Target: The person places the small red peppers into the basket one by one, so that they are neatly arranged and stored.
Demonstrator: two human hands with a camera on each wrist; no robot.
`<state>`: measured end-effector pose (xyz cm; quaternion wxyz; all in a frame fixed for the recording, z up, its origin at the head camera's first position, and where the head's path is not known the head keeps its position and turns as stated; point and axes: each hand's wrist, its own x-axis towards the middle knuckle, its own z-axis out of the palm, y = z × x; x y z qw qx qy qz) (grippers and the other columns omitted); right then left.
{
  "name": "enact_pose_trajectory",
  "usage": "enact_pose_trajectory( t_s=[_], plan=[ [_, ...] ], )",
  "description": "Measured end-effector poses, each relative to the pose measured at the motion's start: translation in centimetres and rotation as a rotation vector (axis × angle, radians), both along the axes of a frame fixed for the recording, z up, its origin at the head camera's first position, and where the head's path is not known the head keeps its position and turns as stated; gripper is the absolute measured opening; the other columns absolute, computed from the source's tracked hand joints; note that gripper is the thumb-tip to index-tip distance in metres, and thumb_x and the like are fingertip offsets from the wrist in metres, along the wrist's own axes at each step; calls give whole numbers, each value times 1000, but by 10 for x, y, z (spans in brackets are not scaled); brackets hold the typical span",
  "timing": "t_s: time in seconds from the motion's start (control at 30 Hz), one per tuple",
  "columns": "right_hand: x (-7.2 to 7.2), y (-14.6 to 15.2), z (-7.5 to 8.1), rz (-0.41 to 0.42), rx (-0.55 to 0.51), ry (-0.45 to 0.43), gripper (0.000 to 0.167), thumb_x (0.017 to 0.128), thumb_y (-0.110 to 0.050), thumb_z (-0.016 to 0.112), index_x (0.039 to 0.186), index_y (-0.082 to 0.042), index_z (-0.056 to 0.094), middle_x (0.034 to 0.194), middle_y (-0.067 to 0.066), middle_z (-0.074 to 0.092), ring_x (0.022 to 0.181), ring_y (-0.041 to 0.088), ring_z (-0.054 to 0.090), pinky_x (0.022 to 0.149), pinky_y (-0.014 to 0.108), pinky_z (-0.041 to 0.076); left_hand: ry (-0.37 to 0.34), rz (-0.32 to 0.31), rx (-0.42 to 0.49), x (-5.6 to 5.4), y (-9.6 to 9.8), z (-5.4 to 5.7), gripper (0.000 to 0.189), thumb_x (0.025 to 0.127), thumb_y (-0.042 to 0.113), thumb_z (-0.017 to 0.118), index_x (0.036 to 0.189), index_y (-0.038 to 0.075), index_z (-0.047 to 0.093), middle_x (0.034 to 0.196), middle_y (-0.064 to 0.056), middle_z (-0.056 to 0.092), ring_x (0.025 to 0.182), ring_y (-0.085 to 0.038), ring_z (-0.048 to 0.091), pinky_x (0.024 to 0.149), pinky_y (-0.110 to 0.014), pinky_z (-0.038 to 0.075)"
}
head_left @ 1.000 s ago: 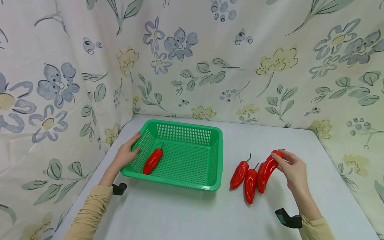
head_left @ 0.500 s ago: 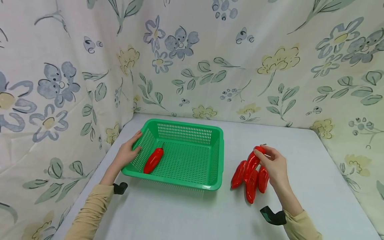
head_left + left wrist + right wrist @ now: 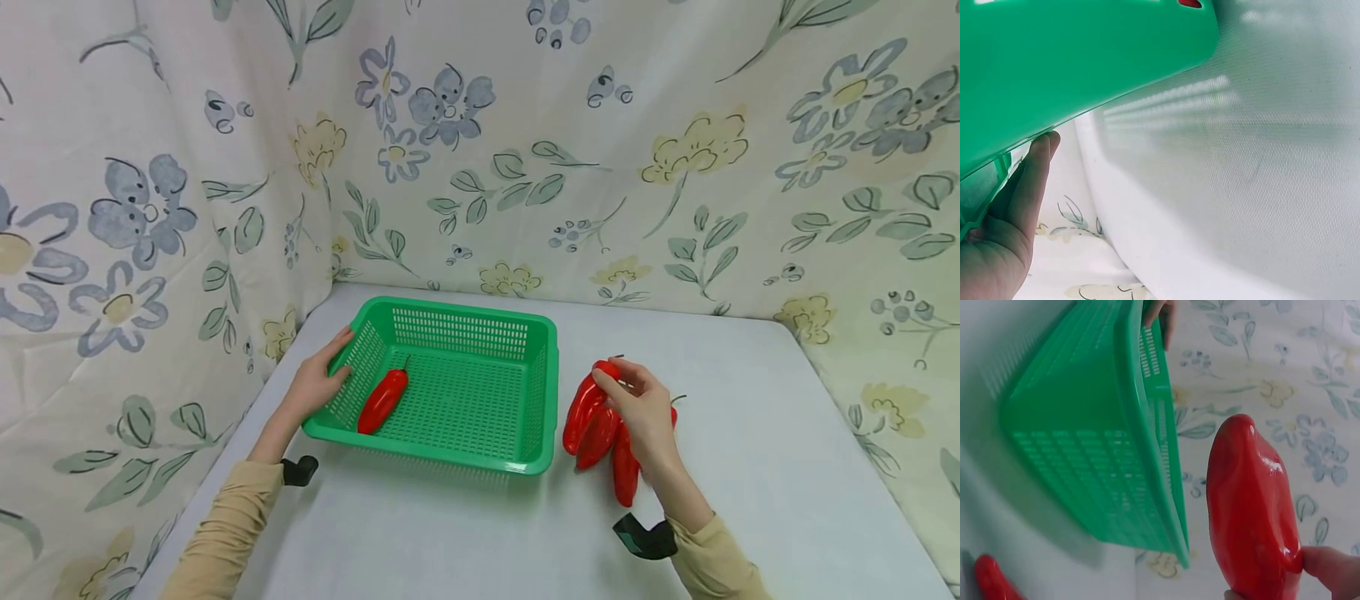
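My left hand (image 3: 311, 390) holds the left rim of a green plastic basket (image 3: 550, 392), thumb on the inner side. In the left wrist view its fingers (image 3: 1038, 162) lie against the basket's side. Inside the basket, near the left wall, lies one red chili pepper (image 3: 383, 402). Right of the basket, my right hand (image 3: 643, 412) pinches another red chili pepper (image 3: 583, 408) near its stem end, above the table. The right wrist view shows this held pepper (image 3: 1250, 506) close up, outside the basket. Beneath the hand lie more red peppers (image 3: 626, 473), one mostly hidden by it.
A white table (image 3: 420, 533) carries everything. Floral cloth (image 3: 480, 200) hangs behind the table and along its left and right sides. A dark device (image 3: 647, 537) is strapped to my right wrist, and a similar one (image 3: 300, 471) to my left.
My right hand has moved left over the loose peppers, bringing the held pepper closer to the basket. The left hand and the basket have stayed in place.
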<state>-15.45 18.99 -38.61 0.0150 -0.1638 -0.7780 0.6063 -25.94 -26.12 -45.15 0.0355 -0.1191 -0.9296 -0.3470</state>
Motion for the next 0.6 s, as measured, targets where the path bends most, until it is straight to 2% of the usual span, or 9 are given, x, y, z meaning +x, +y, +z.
enact_pose_trajectory(
  t_s=[0.27,0.47,0.6],
  plan=[
    [-7,-28,-4,20,-54,57,51,92,-33,61,137,-13,47,134,10,52,116,25,56,78,16,54,-6,-1,14,1,0,1,61,91,2,53,148,8,33,157,-8,25,142,-38,26,111,-57,28],
    [-13,-54,-8,7,-115,92,47,91,-28,63,133,-11,51,130,10,55,108,25,59,87,30,56,-11,2,10,1,0,0,61,92,4,54,148,10,32,157,-7,25,141,-38,27,111,-58,29],
    [-17,-72,-13,-2,-129,106,44,90,-25,64,130,-11,53,127,10,57,106,25,59,86,36,56,-3,2,10,2,1,0,60,92,4,53,148,10,33,157,-7,25,141,-39,27,110,-58,28]
  ],
)
